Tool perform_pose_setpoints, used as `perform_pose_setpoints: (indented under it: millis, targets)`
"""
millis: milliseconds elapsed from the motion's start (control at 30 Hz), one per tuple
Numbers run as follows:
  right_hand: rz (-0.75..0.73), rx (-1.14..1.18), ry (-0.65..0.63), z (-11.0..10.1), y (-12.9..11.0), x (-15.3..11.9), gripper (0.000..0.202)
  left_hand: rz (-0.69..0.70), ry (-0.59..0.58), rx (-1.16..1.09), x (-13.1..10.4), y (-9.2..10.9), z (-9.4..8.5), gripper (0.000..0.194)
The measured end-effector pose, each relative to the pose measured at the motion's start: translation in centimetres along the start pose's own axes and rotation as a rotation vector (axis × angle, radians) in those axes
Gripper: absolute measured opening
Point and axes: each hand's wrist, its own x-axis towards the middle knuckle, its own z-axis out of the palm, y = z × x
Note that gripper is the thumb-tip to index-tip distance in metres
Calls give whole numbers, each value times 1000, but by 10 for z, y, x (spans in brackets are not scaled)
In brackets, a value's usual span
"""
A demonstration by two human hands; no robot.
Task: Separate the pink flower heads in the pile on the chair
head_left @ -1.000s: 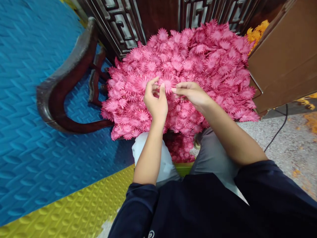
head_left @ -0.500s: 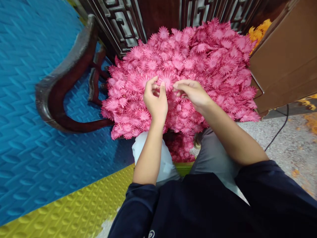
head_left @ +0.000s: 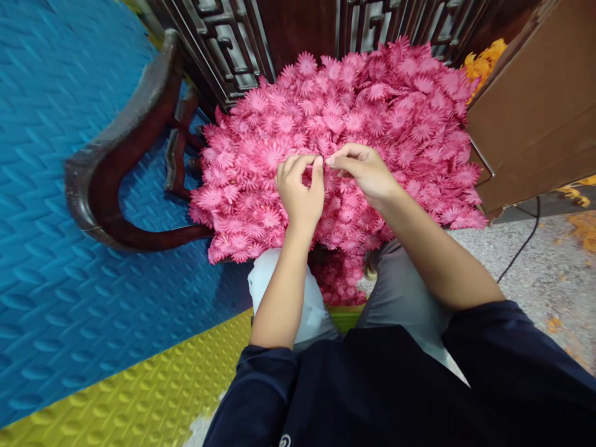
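A broad heap of pink artificial flower pieces spreads in front of me. Above its middle, my left hand pinches thumb and forefinger together; whatever lies between the tips is too small to name. My right hand is just to the right, also pinched, its fingertips almost meeting those of the left. What it holds cannot be made out either. More pink flowers show lower down between my knees.
A dark curved wooden armrest stands at the left over blue matting. A brown cardboard box is at the right, with orange pieces behind it. A black cable crosses the speckled floor.
My left hand has moved slightly right, towards my right hand, and its fingers have closed in. The large pink flower seen between the hands before no longer shows there.
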Motion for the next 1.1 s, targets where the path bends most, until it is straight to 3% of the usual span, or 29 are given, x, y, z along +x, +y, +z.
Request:
perform_pose_setpoints:
  millis: [200,467,667,1100]
  targets:
    - [-19,13,-91,-5,-5,-1,27,-117,-88,-356,4,-6,2,30]
    - [-50,32,-137,-9,-5,3,37,-239,-150,-593,10,-8,1,39]
    - [-86,24,-151,-11,-2,5,35,-311,-127,-613,10,-9,0,41]
    - [-21,31,-150,-11,0,5,25,-194,-114,-477,9,-11,2,34]
